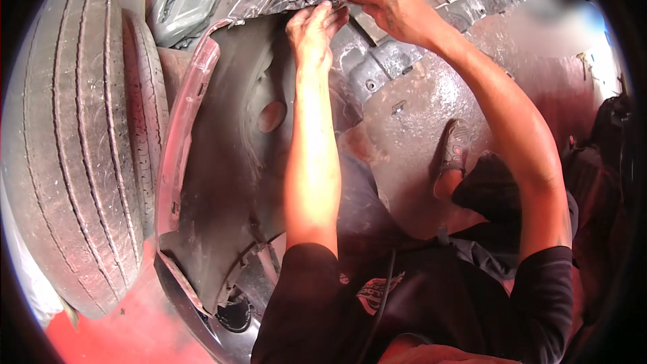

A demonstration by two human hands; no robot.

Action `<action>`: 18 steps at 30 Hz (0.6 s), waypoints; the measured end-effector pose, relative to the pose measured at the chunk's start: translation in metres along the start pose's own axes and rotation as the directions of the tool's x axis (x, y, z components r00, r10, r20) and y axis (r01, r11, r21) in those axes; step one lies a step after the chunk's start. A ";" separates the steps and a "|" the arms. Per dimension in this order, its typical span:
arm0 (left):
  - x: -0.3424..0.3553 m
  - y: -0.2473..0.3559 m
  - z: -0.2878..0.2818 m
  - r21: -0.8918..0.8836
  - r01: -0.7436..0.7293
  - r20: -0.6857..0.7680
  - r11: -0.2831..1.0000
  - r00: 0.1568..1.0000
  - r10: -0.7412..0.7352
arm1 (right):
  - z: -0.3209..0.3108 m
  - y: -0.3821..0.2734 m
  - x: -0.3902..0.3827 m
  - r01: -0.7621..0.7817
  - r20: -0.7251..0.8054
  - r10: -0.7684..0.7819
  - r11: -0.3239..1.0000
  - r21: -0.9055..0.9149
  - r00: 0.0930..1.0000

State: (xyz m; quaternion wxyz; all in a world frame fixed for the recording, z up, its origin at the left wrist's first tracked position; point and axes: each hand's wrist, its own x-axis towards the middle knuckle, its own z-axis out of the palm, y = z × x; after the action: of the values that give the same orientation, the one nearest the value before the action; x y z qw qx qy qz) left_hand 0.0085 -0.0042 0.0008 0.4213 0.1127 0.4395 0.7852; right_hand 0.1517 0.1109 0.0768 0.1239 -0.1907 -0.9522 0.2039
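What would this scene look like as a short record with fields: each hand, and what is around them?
Left hand: at the upper edge of the dark panel; hold unclear
Right hand: close beside it; anything pinched is too small to tell
Strip: reddish, along the panel's left edge
Tyres: a big grooved one at far left, another partly behind it
Shoe: on a foot, right of centre

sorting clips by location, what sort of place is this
Probably a vehicle repair workshop: grooved tires at left, a large curved dark panel that looks like a car part, and a worn, mottled floor.
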 end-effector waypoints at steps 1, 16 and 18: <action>0.000 0.000 0.001 0.006 -0.006 0.008 1.000 1.000 0.005 | -0.001 0.002 0.001 0.035 -0.015 -0.035 0.999 -0.021 0.999; -0.001 0.001 -0.002 -0.024 -0.049 -0.095 0.999 0.994 0.046 | -0.015 -0.054 0.033 0.104 0.262 0.006 0.908 -0.406 0.965; -0.001 0.002 -0.002 -0.012 -0.053 -0.063 0.999 0.997 0.052 | -0.001 -0.033 0.016 0.019 0.119 0.018 0.952 -0.305 0.993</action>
State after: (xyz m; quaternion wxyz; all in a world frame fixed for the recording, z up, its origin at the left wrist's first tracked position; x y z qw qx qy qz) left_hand 0.0067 -0.0073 0.0016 0.3873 0.0967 0.4442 0.8021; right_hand 0.1268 0.0899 0.0946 0.0355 -0.1949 -0.9780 0.0654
